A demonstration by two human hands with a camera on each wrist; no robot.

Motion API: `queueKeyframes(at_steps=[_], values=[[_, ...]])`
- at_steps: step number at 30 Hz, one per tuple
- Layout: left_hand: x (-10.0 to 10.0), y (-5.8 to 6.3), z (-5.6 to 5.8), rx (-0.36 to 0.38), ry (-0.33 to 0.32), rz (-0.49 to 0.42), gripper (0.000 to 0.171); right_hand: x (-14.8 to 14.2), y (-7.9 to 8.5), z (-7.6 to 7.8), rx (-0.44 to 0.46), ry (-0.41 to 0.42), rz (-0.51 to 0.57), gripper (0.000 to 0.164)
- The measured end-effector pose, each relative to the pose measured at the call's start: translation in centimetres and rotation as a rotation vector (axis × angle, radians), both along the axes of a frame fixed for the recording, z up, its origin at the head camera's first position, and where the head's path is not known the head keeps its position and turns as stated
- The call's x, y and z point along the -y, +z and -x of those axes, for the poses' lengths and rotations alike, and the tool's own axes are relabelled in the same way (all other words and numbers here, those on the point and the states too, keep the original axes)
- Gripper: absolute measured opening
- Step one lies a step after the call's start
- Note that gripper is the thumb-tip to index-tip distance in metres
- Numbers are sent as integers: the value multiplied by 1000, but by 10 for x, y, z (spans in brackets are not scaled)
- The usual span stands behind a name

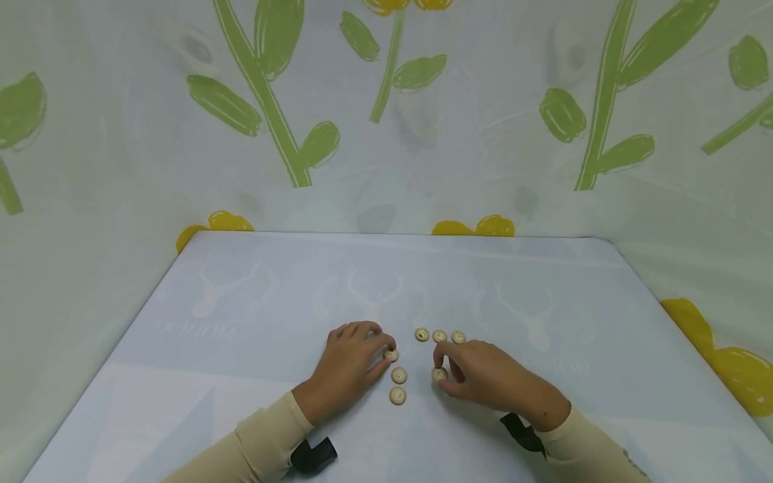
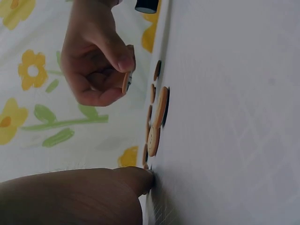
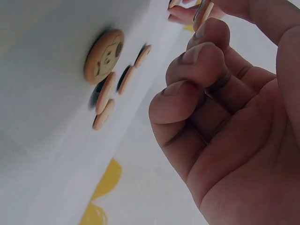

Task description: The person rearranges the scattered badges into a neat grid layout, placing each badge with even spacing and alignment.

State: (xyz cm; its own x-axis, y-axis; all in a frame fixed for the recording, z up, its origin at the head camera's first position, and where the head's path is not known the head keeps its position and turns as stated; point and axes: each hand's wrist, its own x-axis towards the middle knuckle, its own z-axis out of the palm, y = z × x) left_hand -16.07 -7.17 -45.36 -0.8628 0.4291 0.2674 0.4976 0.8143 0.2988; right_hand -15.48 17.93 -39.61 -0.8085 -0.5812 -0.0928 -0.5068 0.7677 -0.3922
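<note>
Small round pale wooden discs lie on the table in the head view. My left hand (image 1: 347, 362) has thumb and forefinger at the edges of one disc (image 1: 390, 355), the farthest of a short column. Two more discs (image 1: 399, 375) continue that column towards me. My right hand (image 1: 483, 376) pinches another disc (image 1: 439, 375) between thumb and forefinger, and the left wrist view shows this pinched disc (image 2: 126, 82) on edge, off the tabletop. Beyond the right fingers three discs form a row (image 1: 439, 336). In the right wrist view, one disc (image 3: 104, 56) bears a dark printed face.
A pale table (image 1: 241, 282) with faint antler prints spreads around the hands. Behind it hangs a white cloth (image 1: 471, 147) with green leaves and yellow flowers. Dark straps (image 1: 314, 456) sit by both cuffs.
</note>
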Motion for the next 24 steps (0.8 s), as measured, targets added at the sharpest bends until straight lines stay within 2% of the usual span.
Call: queueKeyframes(at_steps=[15,24], values=[[1,3,2,-1,-9,-7,15,-15,-2,14,3,-37,53,15],[2,1,1,-2,-10,-6,13,-8,-7,12,30,-26,16,13]])
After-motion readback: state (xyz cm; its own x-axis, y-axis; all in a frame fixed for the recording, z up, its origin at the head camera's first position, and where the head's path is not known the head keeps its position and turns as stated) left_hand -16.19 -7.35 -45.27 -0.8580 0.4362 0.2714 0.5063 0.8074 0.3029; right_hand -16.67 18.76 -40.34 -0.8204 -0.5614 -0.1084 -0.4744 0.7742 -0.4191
